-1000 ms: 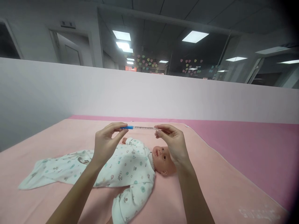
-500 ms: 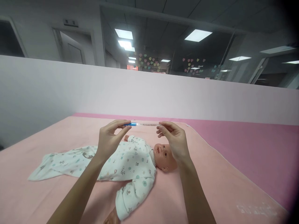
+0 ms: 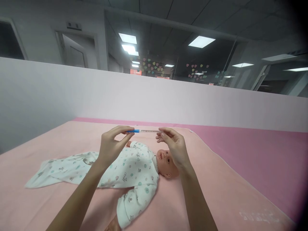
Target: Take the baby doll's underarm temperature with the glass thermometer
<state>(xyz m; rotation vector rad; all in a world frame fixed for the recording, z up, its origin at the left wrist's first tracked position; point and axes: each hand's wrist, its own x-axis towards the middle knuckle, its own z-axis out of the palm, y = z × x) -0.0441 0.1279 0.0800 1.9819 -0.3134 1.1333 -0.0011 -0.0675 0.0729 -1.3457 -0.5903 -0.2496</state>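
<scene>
A thin clear glass thermometer (image 3: 149,131) with a blue end is held level above a baby doll (image 3: 134,166). My left hand (image 3: 113,142) pinches the blue end between thumb and fingertips. At the clear end, my right hand (image 3: 174,144) pinches the tip between thumb and index finger, its other fingers curled behind. The doll lies on its back in a white patterned gown, its head to the right, partly hidden behind my right hand and wrist.
The doll rests on a pale pink blanket (image 3: 223,192) over a darker pink surface (image 3: 260,154). A white partition (image 3: 154,99) stands behind, with windows and heart stickers beyond it.
Both hands and the thermometer have shifted slightly left and down in the view, the right hand a little more. The grip of both hands is the same.
</scene>
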